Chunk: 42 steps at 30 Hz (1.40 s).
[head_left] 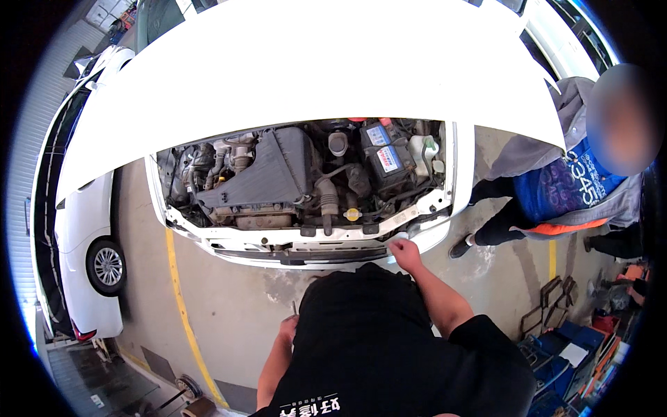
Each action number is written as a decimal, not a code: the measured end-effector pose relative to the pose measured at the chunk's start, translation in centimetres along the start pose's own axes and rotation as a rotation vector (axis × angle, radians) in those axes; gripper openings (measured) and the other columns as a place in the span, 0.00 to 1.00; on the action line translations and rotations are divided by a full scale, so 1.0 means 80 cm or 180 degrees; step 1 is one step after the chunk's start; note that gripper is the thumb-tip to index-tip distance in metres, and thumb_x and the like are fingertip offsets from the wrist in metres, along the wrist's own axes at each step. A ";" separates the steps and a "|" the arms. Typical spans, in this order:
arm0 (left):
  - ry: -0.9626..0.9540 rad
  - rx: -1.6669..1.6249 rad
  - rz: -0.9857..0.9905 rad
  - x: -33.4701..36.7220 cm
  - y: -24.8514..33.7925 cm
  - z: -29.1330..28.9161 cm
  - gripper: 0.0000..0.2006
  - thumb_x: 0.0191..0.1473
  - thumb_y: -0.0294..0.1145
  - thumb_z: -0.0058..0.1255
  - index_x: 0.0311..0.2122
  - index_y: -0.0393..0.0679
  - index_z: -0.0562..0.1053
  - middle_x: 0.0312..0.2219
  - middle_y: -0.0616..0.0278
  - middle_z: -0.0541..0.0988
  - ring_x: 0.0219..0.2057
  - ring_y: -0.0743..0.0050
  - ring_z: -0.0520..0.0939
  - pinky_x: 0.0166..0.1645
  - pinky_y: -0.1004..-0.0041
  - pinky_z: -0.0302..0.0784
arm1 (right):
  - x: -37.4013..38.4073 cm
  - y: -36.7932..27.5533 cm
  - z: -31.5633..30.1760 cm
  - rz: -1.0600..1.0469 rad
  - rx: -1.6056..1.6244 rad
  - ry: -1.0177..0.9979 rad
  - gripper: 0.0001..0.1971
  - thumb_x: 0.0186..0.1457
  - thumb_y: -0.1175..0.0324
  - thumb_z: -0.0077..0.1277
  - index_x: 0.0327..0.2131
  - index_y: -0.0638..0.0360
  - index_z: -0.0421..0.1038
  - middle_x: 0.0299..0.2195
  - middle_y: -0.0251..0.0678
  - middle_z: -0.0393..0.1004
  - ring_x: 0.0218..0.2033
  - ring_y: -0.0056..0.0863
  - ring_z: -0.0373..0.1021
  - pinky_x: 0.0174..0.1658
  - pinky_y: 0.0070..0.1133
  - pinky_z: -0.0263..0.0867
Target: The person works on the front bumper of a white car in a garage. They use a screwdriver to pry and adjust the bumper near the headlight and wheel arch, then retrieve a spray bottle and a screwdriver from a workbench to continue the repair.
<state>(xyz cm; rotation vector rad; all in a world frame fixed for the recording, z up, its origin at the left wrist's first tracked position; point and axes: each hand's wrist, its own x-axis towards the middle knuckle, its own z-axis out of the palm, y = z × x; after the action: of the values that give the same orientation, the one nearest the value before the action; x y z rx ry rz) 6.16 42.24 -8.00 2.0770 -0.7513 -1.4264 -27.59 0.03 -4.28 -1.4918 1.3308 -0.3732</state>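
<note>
My left hand (287, 326) is low beside my black shirt, its fingers closed round a thin metal tool (294, 307) whose tip sticks up; its exact kind is too small to tell. My right hand (403, 251) reaches to the right part of the white front bumper (326, 263), its fingers curled in; what they may hold is hidden. Ahead lies the open engine bay of a white car, under a raised white hood (313, 62). Inside are a black engine cover (267, 170), a battery (385, 156) and a yellow cap (352, 215) behind the front crossbar.
At the right stands another person (566, 174) in a blue top and grey jacket. A white car (87, 250) is parked on the left. Metal frames (545, 306) and a cluttered blue cart (577, 340) stand at the lower right. Yellow lines (182, 306) mark the floor.
</note>
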 end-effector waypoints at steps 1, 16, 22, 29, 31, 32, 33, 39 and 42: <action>-0.0009 -0.0353 -0.0242 -0.011 0.007 -0.001 0.14 0.59 0.37 0.52 0.42 0.37 0.80 0.32 0.61 0.83 0.32 0.70 0.83 0.38 0.70 0.79 | -0.002 0.040 0.007 0.0443 0.0141 -0.0312 0.11 0.56 0.61 0.57 0.35 0.59 0.80 0.28 0.41 0.79 0.30 0.36 0.76 0.37 0.30 0.71; -0.0153 -0.0817 -0.0756 -0.087 0.186 0.001 0.19 0.59 0.41 0.53 0.46 0.34 0.79 0.37 0.58 0.84 0.39 0.72 0.82 0.47 0.70 0.77 | 0.025 0.310 0.068 0.0134 -0.2585 -0.3722 0.16 0.54 0.58 0.52 0.43 0.50 0.81 0.47 0.46 0.79 0.46 0.47 0.75 0.49 0.37 0.71; 0.0644 -0.0688 -0.1014 0.006 -0.022 0.021 0.20 0.60 0.45 0.52 0.46 0.37 0.79 0.36 0.58 0.84 0.39 0.72 0.82 0.47 0.69 0.76 | 0.058 0.251 0.074 -0.0809 -0.3066 -0.3239 0.14 0.54 0.58 0.50 0.36 0.51 0.82 0.39 0.46 0.81 0.39 0.48 0.77 0.44 0.39 0.71; 0.0706 -0.0513 -0.0930 0.008 -0.016 0.015 0.19 0.57 0.46 0.56 0.43 0.38 0.79 0.34 0.58 0.84 0.38 0.71 0.83 0.46 0.68 0.77 | 0.030 0.166 0.045 -0.0219 -0.2041 -0.1179 0.15 0.58 0.63 0.43 0.32 0.60 0.79 0.37 0.50 0.79 0.40 0.46 0.76 0.46 0.39 0.71; 0.0665 -0.0505 -0.0877 0.018 -0.011 0.019 0.19 0.56 0.46 0.57 0.42 0.38 0.79 0.34 0.57 0.84 0.38 0.71 0.83 0.46 0.68 0.77 | 0.030 0.187 0.035 -0.0507 -0.2461 -0.1237 0.15 0.58 0.64 0.42 0.32 0.60 0.78 0.38 0.50 0.79 0.41 0.46 0.75 0.47 0.40 0.71; 0.0666 -0.0494 -0.0861 0.020 -0.011 0.020 0.19 0.55 0.46 0.57 0.42 0.39 0.79 0.33 0.57 0.84 0.38 0.71 0.83 0.46 0.68 0.77 | 0.032 0.196 0.032 -0.0641 -0.2764 -0.1474 0.15 0.59 0.64 0.41 0.32 0.60 0.78 0.38 0.49 0.78 0.42 0.47 0.75 0.48 0.40 0.71; 0.0660 -0.0493 -0.0847 0.022 -0.010 0.021 0.19 0.55 0.46 0.57 0.41 0.39 0.79 0.33 0.57 0.84 0.38 0.70 0.83 0.45 0.68 0.77 | 0.033 0.204 0.031 -0.0663 -0.2877 -0.1564 0.14 0.59 0.64 0.41 0.32 0.59 0.78 0.38 0.49 0.78 0.43 0.47 0.75 0.48 0.40 0.70; 0.0783 -0.0484 -0.0852 0.010 -0.021 0.023 0.19 0.52 0.47 0.60 0.39 0.40 0.79 0.32 0.57 0.84 0.37 0.69 0.84 0.45 0.67 0.77 | 0.031 0.210 0.040 -0.0611 -0.2606 -0.1494 0.14 0.58 0.65 0.41 0.31 0.58 0.78 0.38 0.47 0.78 0.43 0.47 0.74 0.48 0.40 0.70; 0.0790 -0.0518 -0.0799 0.015 -0.024 0.032 0.19 0.50 0.47 0.62 0.38 0.40 0.79 0.31 0.57 0.84 0.37 0.69 0.84 0.44 0.67 0.77 | 0.032 0.222 0.033 -0.0576 -0.2613 -0.1417 0.13 0.57 0.65 0.42 0.31 0.58 0.78 0.38 0.47 0.78 0.43 0.46 0.74 0.48 0.40 0.71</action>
<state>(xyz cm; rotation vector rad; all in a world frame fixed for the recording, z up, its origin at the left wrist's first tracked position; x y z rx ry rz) 4.38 42.56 -10.92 2.2225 -0.2742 -1.2735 -34.08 2.16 -21.09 -2.2119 1.0201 0.4426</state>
